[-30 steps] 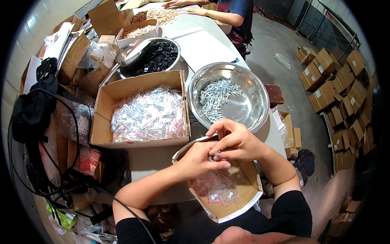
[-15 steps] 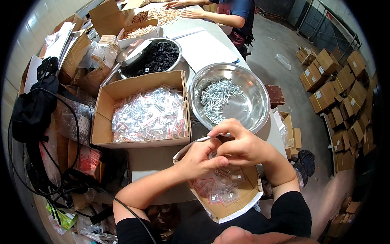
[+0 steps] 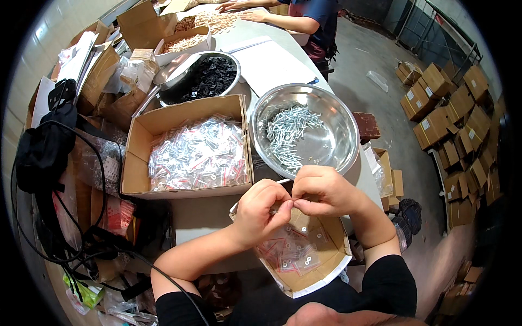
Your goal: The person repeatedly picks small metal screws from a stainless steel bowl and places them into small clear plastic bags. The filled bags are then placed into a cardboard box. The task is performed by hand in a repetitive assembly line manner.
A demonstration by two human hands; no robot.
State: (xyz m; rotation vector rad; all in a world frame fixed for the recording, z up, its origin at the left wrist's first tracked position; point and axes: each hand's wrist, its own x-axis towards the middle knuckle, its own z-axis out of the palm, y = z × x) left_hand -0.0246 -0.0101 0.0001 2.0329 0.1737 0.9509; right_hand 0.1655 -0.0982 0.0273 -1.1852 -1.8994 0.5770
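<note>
My left hand [image 3: 263, 209] and my right hand [image 3: 327, 191] meet fingertip to fingertip above a shallow cardboard tray [image 3: 304, 282]. Both are closed in a pinch. Whatever lies between the fingers is too small or hidden to make out. Inside the tray are several small clear zip bags [image 3: 293, 259] with red seal lines, holding small white round pieces. Just beyond my right hand stands a steel bowl [image 3: 325, 148] with a heap of silvery screws [image 3: 291, 130]. To its left, a cardboard box [image 3: 187, 192] holds a pile of clear bags [image 3: 198, 155] packed with screws.
Behind the box, a steel basin [image 3: 237, 76] holds black parts. White paper [image 3: 272, 62] lies on the table. At the far end a person's hands [image 3: 253, 15] rest near small wooden pieces. Black cables [image 3: 103, 163] hang at left; cartons [image 3: 435, 87] are stacked at right.
My fingers have drawn together into a two-handed pinch, and my right hand has dropped slightly from its raised, bent pose. The tray and its bags stay put.
</note>
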